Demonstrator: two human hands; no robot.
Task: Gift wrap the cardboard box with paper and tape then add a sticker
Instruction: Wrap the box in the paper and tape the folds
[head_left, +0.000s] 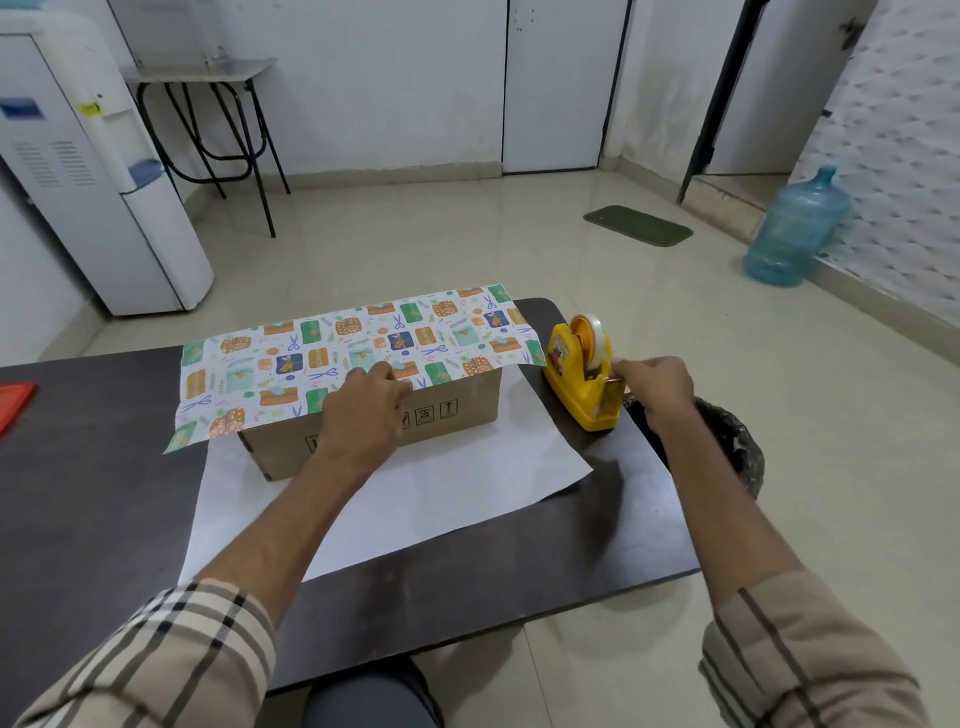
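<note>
Left hand (369, 402): curled fingers hold wrapping paper (337, 353) edge on cardboard box (462, 421) top.
Right hand (655, 383): at tape dispenser (566, 366), near table (104, 499) edge; grip unclear.

The box (457, 415) sits on the table (104, 493), on a sheet of paper (415, 499) that spreads out in front of it and folds over its top. Just right of the box stands the tape dispenser (582, 374), whose near end the right hand (654, 387) pinches. The left hand (363, 410) grips the paper at the box's top front edge.
</note>
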